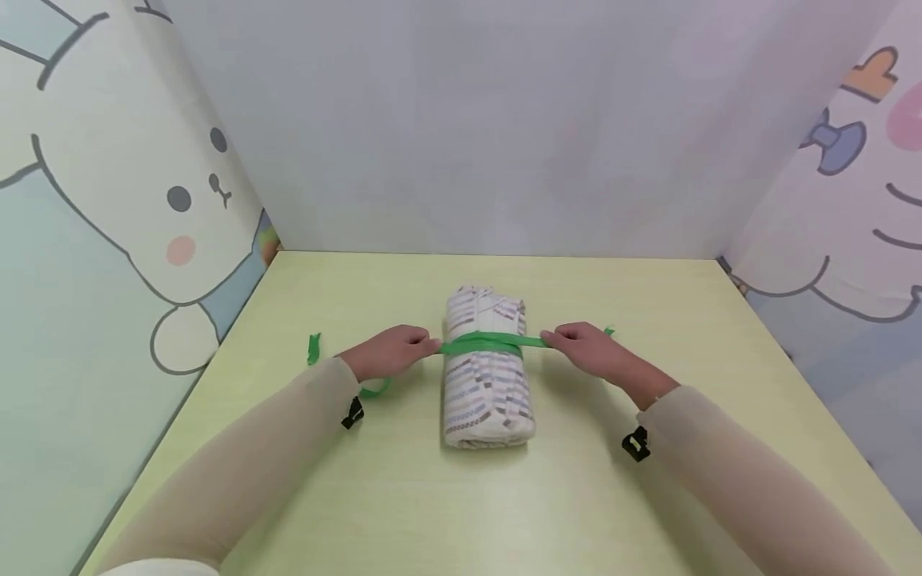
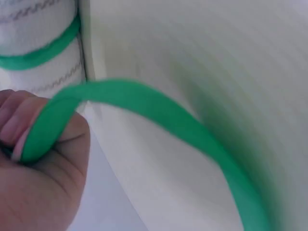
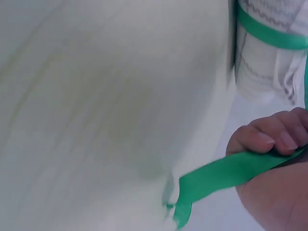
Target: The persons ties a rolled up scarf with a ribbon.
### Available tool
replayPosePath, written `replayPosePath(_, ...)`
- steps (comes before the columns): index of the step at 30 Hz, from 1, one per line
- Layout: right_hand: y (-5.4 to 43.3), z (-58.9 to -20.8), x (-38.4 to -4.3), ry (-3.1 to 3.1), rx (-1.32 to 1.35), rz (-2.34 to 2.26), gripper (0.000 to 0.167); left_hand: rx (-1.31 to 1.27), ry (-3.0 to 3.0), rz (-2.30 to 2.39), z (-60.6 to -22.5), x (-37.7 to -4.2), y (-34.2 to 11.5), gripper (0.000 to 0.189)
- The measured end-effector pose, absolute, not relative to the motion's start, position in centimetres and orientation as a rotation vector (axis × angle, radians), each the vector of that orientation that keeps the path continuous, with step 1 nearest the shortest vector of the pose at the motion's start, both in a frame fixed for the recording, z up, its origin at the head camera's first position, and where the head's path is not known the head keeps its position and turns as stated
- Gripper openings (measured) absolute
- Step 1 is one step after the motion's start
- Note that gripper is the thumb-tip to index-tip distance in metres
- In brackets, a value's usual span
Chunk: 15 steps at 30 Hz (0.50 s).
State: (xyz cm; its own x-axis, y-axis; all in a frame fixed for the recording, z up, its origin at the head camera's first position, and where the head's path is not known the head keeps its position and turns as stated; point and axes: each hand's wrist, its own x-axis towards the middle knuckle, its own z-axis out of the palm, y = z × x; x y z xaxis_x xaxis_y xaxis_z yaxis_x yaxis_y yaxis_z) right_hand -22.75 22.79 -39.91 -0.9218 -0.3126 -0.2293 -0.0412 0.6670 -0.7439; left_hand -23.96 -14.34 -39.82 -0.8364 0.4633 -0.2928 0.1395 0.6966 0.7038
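Observation:
A rolled cloth bundle (image 1: pixel 488 392), white with printed stripes and blocks, lies lengthwise on the table. Around its middle runs a green ribbon (image 1: pixel 490 342), crossed on top. My left hand (image 1: pixel 392 352) grips one end of the ribbon just left of the roll. On the right, my right hand (image 1: pixel 587 348) grips the other end, and both lengths look stretched straight from the roll. In the left wrist view, a long loose tail of ribbon (image 2: pixel 159 113) arcs out of the left fist. A shorter tail (image 3: pixel 216 178) sticks out of the right fist, its tip frayed.
The pale yellow table (image 1: pixel 432 512) reaches back to a plain light wall (image 1: pixel 461 128). Side panels with cartoon figures (image 1: pixel 144 200) stand left and right. The left ribbon tail's tip (image 1: pixel 314 349) shows beyond the left wrist. Black straps (image 1: pixel 353 413) hang under both sleeves.

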Motion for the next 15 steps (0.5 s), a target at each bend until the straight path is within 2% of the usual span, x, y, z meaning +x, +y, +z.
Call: replayPosePath(15, 27.7, -38.2, -22.1, 2.517, -0.338, -1.271, 0.048, 0.375, 2.348, 1.226, -37.8, -22.4, -19.5, 0.051)
